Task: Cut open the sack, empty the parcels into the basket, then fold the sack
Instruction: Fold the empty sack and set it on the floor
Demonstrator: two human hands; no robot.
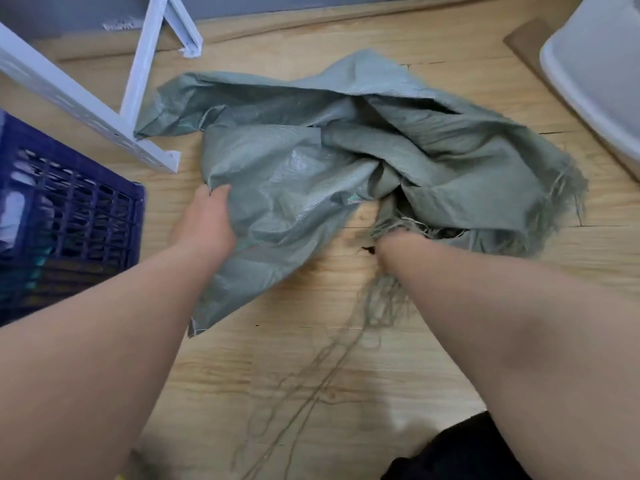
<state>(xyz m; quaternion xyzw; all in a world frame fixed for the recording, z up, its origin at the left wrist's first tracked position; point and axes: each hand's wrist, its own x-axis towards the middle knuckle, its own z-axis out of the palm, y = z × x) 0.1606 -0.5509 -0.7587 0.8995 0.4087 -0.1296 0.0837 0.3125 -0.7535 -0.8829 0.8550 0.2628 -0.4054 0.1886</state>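
Note:
The grey-green woven sack (311, 154) lies crumpled and flat on the wooden floor in the middle of the view. Its cut edge at the right is frayed, and long loose threads (346, 341) trail toward me. My left hand (204, 220) grips the sack's left edge, fingers curled under the fabric. My right hand (398, 240) is mostly hidden under the frayed edge and appears to hold a bunch of that fabric. The dark blue slatted basket (69, 216) stands at the left, with parcels showing dimly through its slats.
A white metal frame (135, 91) stands on the floor behind the basket, its foot touching the sack's left corner. A white plastic tub (595, 71) sits at the upper right. Something black (460, 452) is at the bottom edge near me.

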